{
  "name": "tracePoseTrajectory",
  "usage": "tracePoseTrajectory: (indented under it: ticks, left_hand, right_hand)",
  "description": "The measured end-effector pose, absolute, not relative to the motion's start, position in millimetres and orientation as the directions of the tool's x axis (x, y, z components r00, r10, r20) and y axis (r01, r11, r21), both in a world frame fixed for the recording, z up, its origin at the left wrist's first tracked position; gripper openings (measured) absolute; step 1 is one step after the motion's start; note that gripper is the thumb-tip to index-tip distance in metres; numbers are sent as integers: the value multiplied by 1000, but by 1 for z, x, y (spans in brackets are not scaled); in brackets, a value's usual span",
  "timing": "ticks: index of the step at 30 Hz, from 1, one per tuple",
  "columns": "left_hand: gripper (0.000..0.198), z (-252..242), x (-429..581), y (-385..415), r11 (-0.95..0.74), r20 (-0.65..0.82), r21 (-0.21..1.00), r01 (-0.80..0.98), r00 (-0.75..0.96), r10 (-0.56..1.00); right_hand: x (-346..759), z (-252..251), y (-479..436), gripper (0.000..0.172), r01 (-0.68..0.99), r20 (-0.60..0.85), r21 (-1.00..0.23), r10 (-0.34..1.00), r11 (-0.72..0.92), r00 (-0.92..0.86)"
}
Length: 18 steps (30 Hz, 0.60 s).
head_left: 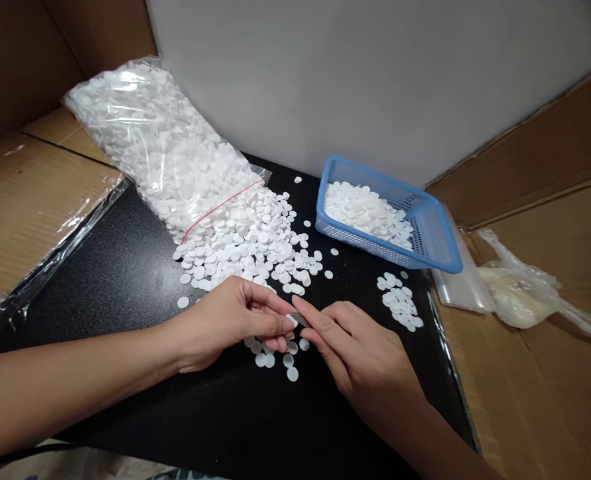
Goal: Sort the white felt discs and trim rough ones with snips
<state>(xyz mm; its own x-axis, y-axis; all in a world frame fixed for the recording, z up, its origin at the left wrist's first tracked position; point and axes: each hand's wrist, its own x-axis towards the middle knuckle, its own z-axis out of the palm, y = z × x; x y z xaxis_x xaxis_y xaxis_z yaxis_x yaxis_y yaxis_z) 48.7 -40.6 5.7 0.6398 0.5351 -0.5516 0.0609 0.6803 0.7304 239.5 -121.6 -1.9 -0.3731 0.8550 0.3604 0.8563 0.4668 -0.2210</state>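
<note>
1. The landmark is a blue rectangular plastic mesh basket on a black bench; a heap of white discs lies inside, mostly toward its left
2. To the left of the basket and nearer the person, the left hand pinches a small flat round white disc between thumb and fingers
3. Nearer the person than the basket, the right hand grips a thin grey metal-looking tool between thumb and fingers, its end at the disc; whether it is a blade or tweezers cannot be told
4. To the left of the basket lies a large clear plastic bag with a red line across its mouth, packed with similar discs; a loose pile of white discs spreads from it toward the basket
5. Judging by the layout, the heap in the basket and the small cluster of white discs on its near side may be portions already handled
6. Far more discs lie in the bag and loose pile, so most seem left; the pinched disc looks mid-work, with a few scattered discs below the hands
</note>
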Motion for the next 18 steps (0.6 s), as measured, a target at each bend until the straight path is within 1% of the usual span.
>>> tracePoseTrajectory:
  ticks: [9,12,15,17,18]
  left_hand:
    - [17,4,48,-42,673,-548,736,73,648,529]
    - [17,4,48,-41,675,-547,735,69,648,530]
    - [15,5,47,-39,641,-541,758,123,668,511]
    - [11,4,45,-40,544,-526,805,238,711,468]
    - [10,4,43,-40,460,-515,834,306,729,450]
  right_hand:
    - [239,-1,-123,32,858,363,-212,853,467,-374]
    - [241,-2,-122,32,869,382,-237,865,434,-327]
    - [253,-4,-117,34,914,361,-268,911,305,-198]
    - [268,-6,-112,39,954,309,-238,946,180,-102]
    - [276,-7,-110,41,972,280,-206,958,117,-56]
